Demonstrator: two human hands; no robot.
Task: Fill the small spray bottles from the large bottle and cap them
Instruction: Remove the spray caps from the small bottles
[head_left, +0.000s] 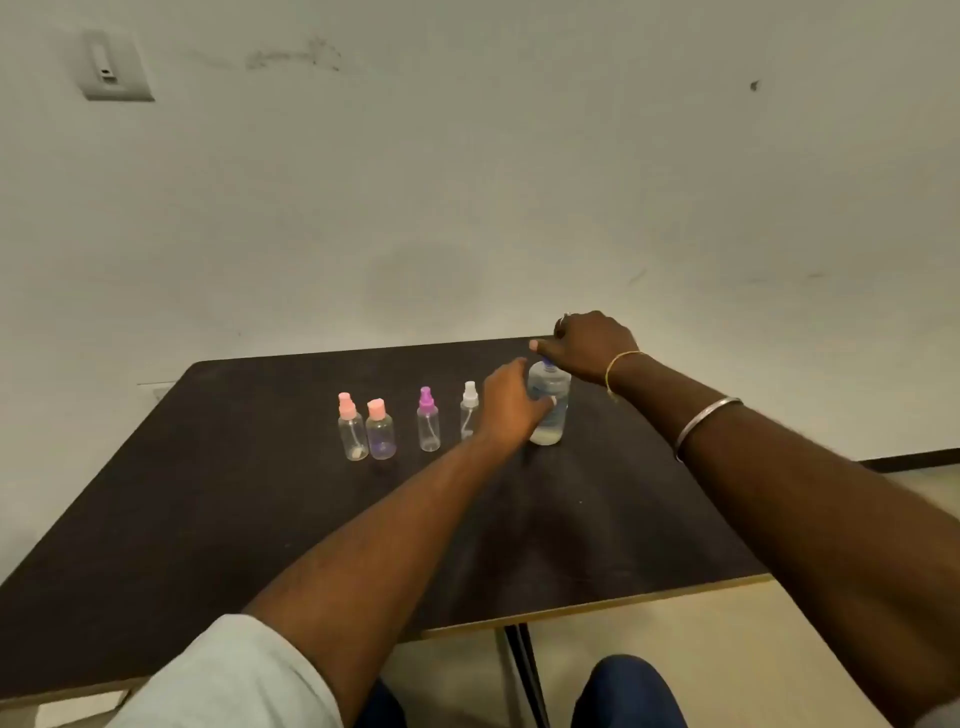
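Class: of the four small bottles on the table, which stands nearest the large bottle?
The white-capped bottle, at the row's right end beside the large bottle; the purple-capped bottle and two pink-capped bottles stand farther left.

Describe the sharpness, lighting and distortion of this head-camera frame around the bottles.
Head view: soft throughout, the left hand and right hand on the large bottle slightly smeared. Head view: dim, even light, only faint shadows on the dark table. Head view: wide-angle stretch enlarges the near forearms and skews the table's outline; the small spray bottles are distinguishable by cap colour.
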